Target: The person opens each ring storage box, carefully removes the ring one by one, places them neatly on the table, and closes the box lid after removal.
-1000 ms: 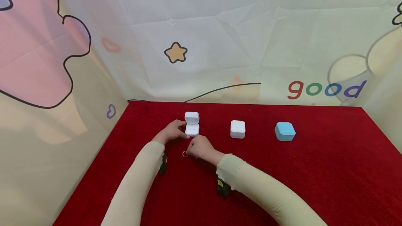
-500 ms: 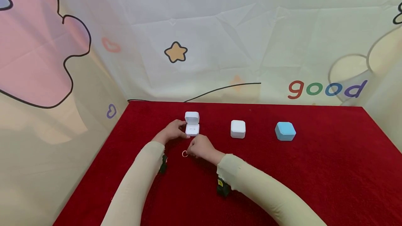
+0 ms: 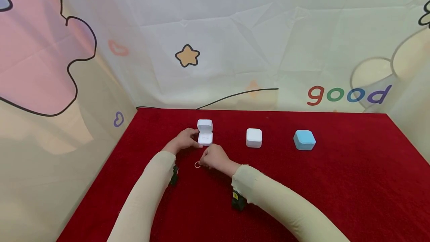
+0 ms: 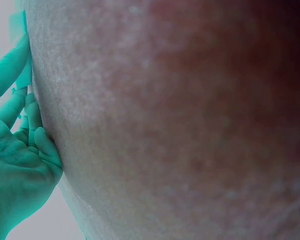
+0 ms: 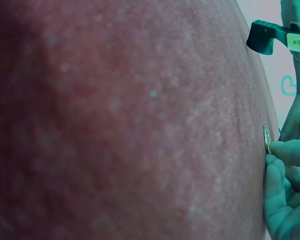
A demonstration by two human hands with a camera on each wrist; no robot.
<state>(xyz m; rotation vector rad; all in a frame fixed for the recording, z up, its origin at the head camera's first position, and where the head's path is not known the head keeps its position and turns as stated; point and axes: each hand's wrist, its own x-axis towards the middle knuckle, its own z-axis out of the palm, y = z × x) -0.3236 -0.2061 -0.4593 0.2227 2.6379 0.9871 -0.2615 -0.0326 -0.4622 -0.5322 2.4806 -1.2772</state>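
Still unmoved: right hand (image 3: pixel 217 158), grip pinched on ring (image 3: pixel 195 165); left hand (image 3: pixel 186 139), grip clamped on open white box (image 3: pixel 205 139).

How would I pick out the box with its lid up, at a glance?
On the red tabletop, find the person's left hand toward the back. Just beside it is a small white box. Only its lid is up; the other white box and the blue box are shut.

Between the fingertips of the right hand (image 3: pixel 215 158) is a ring (image 3: pixel 195 166); behind them, at the left hand's fingers (image 3: pixel 196 144), a ring box (image 3: pixel 205 132); rightward on the table (image 3: pixel 342 174), a second box (image 3: pixel 254 138), then a third box (image 3: pixel 304 140).
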